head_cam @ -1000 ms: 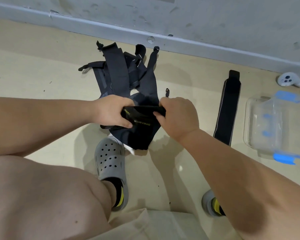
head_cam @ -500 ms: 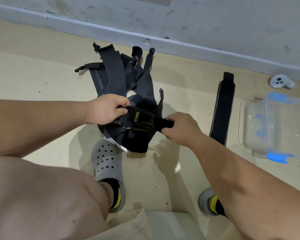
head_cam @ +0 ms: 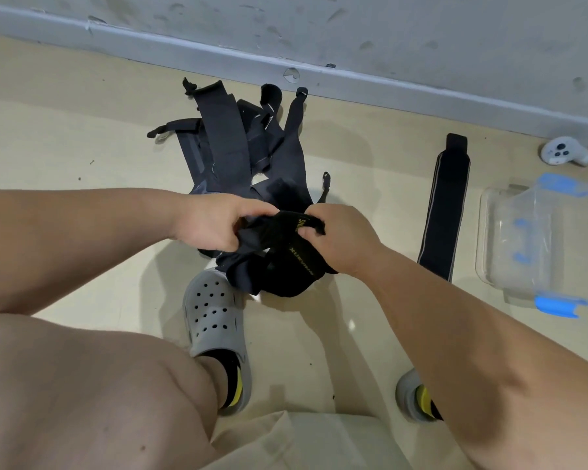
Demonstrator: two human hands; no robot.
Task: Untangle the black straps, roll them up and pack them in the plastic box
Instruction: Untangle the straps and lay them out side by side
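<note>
Head view: we see the left hand point(head_cam: 214, 222) and the right hand point(head_cam: 340, 239) close together. Both grip one black strap point(head_cam: 286, 228) with yellow lettering, fingers curled round it, just above a grey clog point(head_cam: 214, 313). The tangled pile of straps point(head_cam: 231, 144) lies behind on the floor, near the wall. A flat strap point(head_cam: 447, 205) lies right, beside the plastic box point(head_cam: 523, 239). A white controller point(head_cam: 564, 154) sits by the wall.

Beige floor point(head_cam: 82, 137) with a few dark specks. Tangled pile of black straps point(head_cam: 224, 137) at 12 o'clock near the wall, 1 flat strap point(head_cam: 447, 205) laid straight at 2 o'clock. Clear plastic box point(head_cam: 489, 232) with blue clips just beside it at 3, white controller point(head_cam: 564, 154) beyond that. 2 grey clogs point(head_cam: 214, 310) planted around 6.
</note>
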